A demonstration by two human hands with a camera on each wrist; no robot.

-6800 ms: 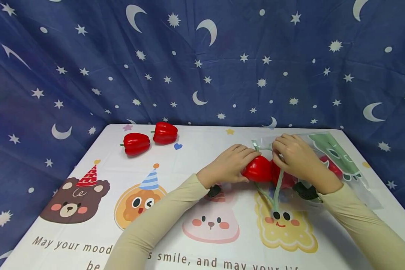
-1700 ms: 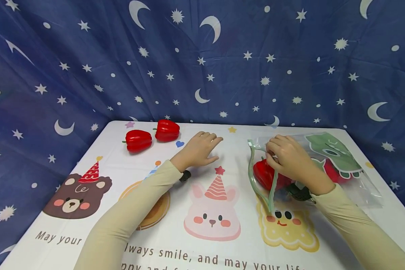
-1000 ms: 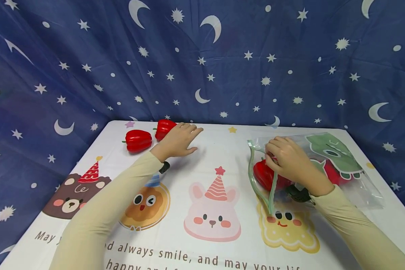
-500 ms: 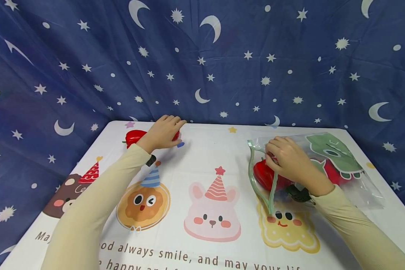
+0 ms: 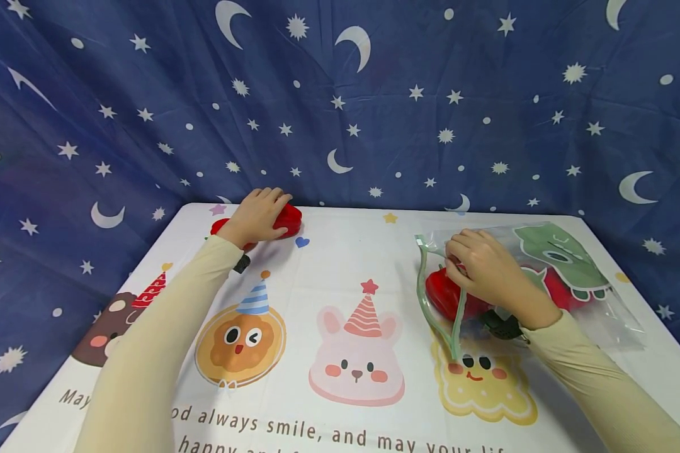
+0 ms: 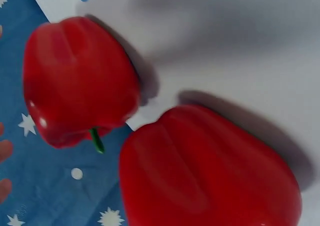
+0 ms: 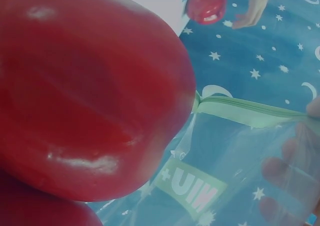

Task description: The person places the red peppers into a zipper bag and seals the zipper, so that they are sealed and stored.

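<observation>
Two red bell peppers lie at the back left of the table. My left hand (image 5: 260, 217) is over them, fingers spread and loosely bent, partly covering both the left pepper (image 5: 220, 224) and the right pepper (image 5: 288, 221). In the left wrist view, the fingertips (image 6: 4, 148) show at the left edge, apart from the farther pepper (image 6: 80, 81). My right hand (image 5: 478, 264) pinches the mouth of a clear zip bag (image 5: 606, 321) with green trim. Red bell peppers (image 5: 444, 292) lie inside the bag, partly hidden by the hand; one pepper (image 7: 95, 91) fills much of the right wrist view.
The white tablecloth (image 5: 351, 251) carries printed cartoon animals and lettering. A dark blue curtain (image 5: 340, 94) with moons and stars hangs right behind the table's back edge. Black wrist cameras (image 5: 501, 324) are worn under both wrists.
Earlier my left hand held a pepper at the bag's mouth; that pepper is now inside. The left hand has since moved left and back over the two peppers. The right hand keeps its hold.
</observation>
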